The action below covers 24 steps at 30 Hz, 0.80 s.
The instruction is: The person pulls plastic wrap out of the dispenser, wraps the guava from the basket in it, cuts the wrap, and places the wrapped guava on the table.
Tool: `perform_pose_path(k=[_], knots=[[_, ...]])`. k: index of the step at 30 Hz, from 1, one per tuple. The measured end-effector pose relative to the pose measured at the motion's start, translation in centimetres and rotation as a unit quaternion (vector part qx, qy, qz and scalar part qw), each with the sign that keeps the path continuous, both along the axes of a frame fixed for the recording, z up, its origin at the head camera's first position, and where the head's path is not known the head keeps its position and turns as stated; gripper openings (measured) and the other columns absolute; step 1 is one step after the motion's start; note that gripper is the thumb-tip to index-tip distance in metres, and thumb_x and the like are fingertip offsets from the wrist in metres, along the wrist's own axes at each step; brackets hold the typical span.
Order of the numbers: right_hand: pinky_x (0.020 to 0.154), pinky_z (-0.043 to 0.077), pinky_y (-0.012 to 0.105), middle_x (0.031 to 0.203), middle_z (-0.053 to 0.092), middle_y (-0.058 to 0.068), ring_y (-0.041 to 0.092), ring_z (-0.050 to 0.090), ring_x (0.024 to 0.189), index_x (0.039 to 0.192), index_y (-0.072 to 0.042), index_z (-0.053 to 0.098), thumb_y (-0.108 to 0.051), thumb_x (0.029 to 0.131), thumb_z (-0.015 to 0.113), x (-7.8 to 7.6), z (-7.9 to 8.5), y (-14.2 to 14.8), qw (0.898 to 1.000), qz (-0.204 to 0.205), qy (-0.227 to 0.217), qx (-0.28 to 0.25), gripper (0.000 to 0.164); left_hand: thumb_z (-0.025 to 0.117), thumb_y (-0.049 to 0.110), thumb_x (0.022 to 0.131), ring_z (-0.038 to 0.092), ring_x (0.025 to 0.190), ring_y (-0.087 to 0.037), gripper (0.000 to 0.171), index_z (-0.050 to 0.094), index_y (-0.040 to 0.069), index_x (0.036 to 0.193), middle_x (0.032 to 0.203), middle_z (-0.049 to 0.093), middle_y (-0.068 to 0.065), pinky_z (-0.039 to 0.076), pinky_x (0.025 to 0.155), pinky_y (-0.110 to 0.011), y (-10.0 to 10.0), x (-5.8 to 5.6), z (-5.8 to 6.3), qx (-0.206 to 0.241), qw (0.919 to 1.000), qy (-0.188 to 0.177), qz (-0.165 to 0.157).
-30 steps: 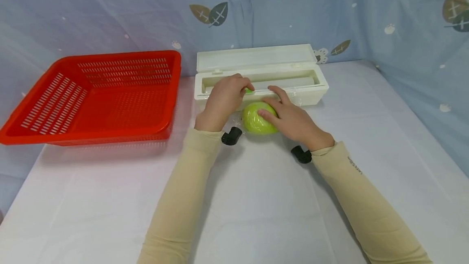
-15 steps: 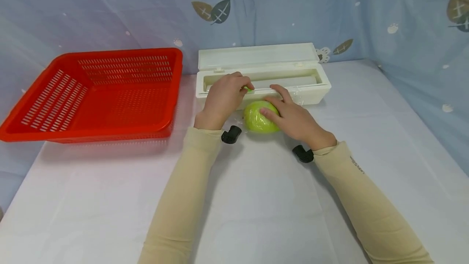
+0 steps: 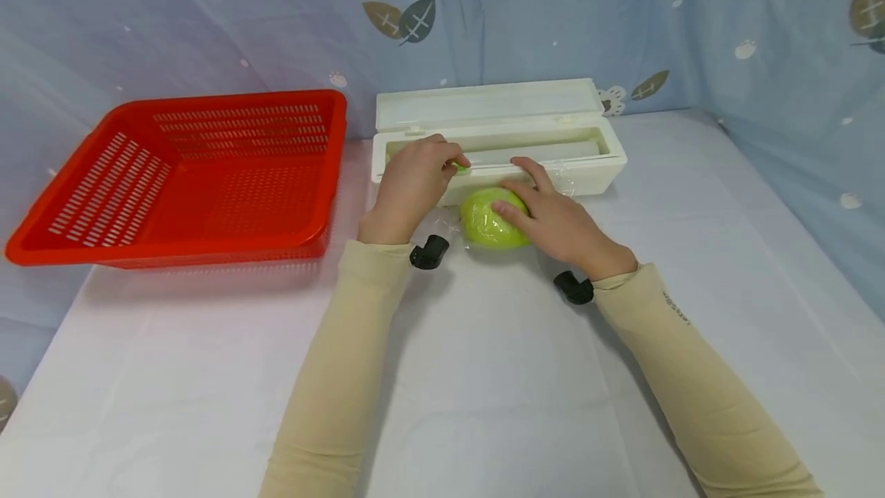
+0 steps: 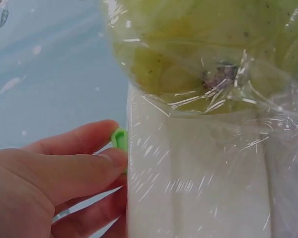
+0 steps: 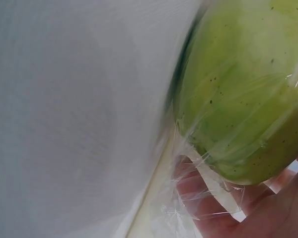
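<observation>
My left hand (image 3: 413, 184) is at the front edge of a long white cling film box (image 3: 594, 175). Its thumb and index finger pinch a small green slide cutter (image 4: 120, 140) on that edge. Clear cling film (image 4: 198, 178) stretches down the box front and around a speckled yellow-green fruit (image 3: 487, 220), which sits on the table against the box. My right hand (image 3: 563, 225) holds the fruit from the right, thumb on top. One of its fingers reaches the box edge, and other fingertips lie behind the film in the right wrist view.
The box's hinged lid (image 3: 484, 104) stands raised at the back, with a pale roll (image 3: 546, 152) inside. A red slotted basket (image 3: 166, 256) stands to the left on the white-covered table (image 3: 512, 390). A blue patterned curtain (image 3: 276, 14) hangs behind.
My left hand has slid a little to the left along the box edge with the slide cutter. The right hand and the fruit keep their place against the box.
</observation>
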State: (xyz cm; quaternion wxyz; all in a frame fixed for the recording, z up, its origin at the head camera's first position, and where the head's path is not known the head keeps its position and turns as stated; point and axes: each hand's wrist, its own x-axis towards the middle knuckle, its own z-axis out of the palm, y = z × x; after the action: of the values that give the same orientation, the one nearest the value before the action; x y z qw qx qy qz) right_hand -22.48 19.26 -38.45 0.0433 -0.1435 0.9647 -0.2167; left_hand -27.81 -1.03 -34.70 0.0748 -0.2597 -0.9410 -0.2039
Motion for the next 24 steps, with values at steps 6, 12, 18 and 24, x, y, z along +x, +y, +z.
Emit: perform_pose_path(k=[6,12,18,24], knots=[[0.072,0.043,0.040,0.146,0.003,-0.010,0.023,0.057,0.083,0.132,-0.023,0.041,-0.064,0.086,0.027,-0.02,0.01,0.09,1.000,0.002,-0.001,-0.003,0.063,0.063,0.006,0.082,0.054,0.078,-0.014,0.020,0.070,0.020,0.095,0.087,0.059,0.003,0.043,0.070,-0.026,-0.03,-0.03,0.03,0.001,1.0000,-0.008,0.002],[0.072,0.042,0.041,0.146,0.003,-0.011,0.024,0.057,0.082,0.131,-0.024,0.041,-0.064,0.086,0.027,-0.09,0.01,0.16,1.000,0.001,-0.001,-0.002,0.062,0.062,0.004,0.082,0.054,0.078,-0.014,0.021,0.070,0.018,0.095,0.088,0.060,0.002,0.043,0.070,-0.025,-0.19,-0.05,0.22,0.007,0.9999,-0.013,0.001],[0.070,0.043,0.039,0.146,0.003,-0.010,0.023,0.057,0.077,0.132,-0.024,0.041,-0.065,0.085,0.026,-0.15,-0.07,0.04,1.000,0.000,0.002,0.007,0.064,0.062,0.005,0.082,0.054,0.079,-0.014,0.021,0.070,0.018,0.095,0.088,0.060,0.002,0.043,0.071,-0.026,-0.44,-0.05,0.20,0.013,0.9997,-0.020,0.008],[0.069,0.043,0.040,0.146,0.004,-0.008,0.023,0.058,0.077,0.132,-0.023,0.041,-0.065,0.085,0.026,-0.04,-0.06,-0.02,1.000,-0.003,0.007,0.014,0.065,0.065,0.005,0.080,0.054,0.081,-0.015,0.021,0.071,0.019,0.094,0.089,0.061,0.002,0.042,0.072,-0.026,-0.43,-0.13,0.15,0.017,0.9995,-0.022,0.011]])
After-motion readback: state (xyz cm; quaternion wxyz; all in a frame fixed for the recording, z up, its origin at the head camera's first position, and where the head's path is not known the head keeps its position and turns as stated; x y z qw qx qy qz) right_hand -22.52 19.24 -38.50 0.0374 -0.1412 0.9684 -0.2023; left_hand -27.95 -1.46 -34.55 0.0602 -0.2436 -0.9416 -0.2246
